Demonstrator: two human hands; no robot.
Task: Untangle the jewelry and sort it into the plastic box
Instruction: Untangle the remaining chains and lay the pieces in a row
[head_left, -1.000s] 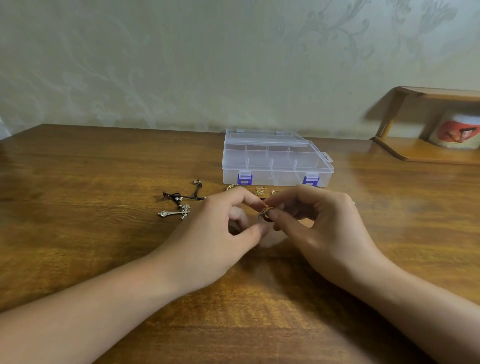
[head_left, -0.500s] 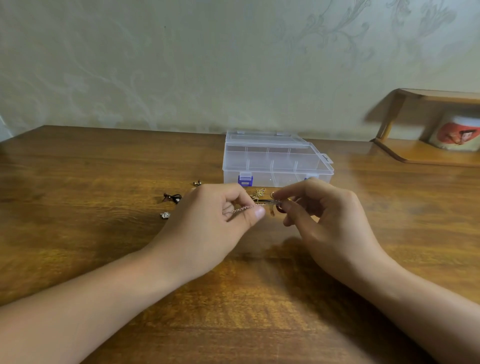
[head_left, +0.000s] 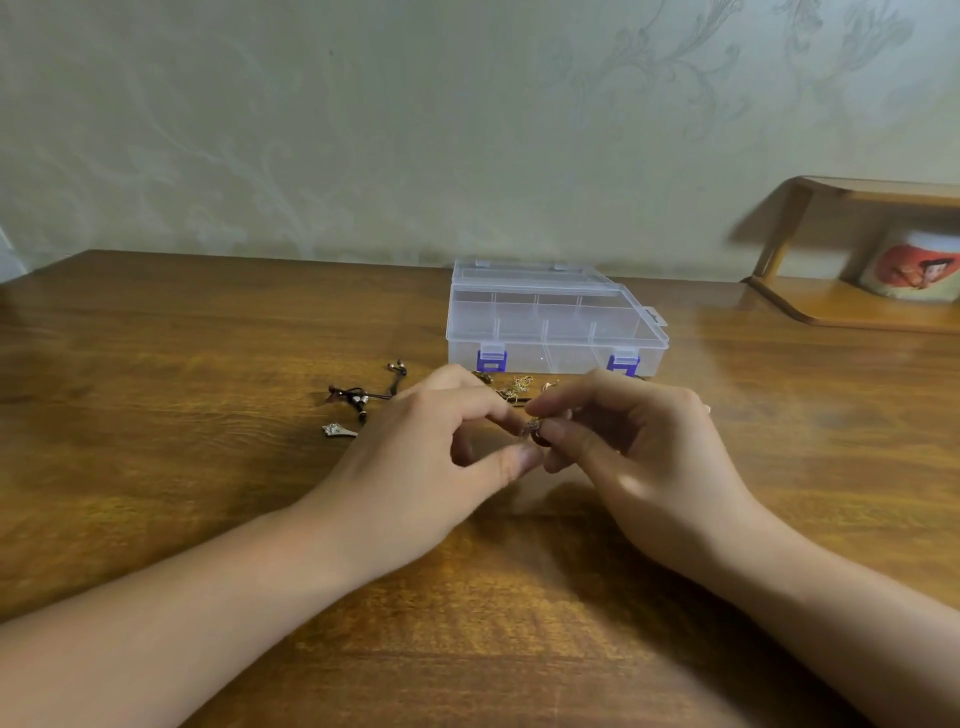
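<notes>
We pinch a small jewelry piece (head_left: 531, 427) between the fingers of our left hand (head_left: 431, 457) and right hand (head_left: 634, 447), seemingly a tangled charm, just short of the closed plastic box (head_left: 550, 322) on the bench (head_left: 156, 467).

You are looking at a dim, warm picture with soft, even light. Pale sheen lies on the desk (head_left: 156, 415) along its far edge and toward its right edge. Your hands cast faint, diffuse shadows on the wood beneath them. The whole frame is slightly soft; the shelf (head_left: 857, 249) at the right is smeared by motion blur. The wide lens bows the desk's far edge.
</notes>
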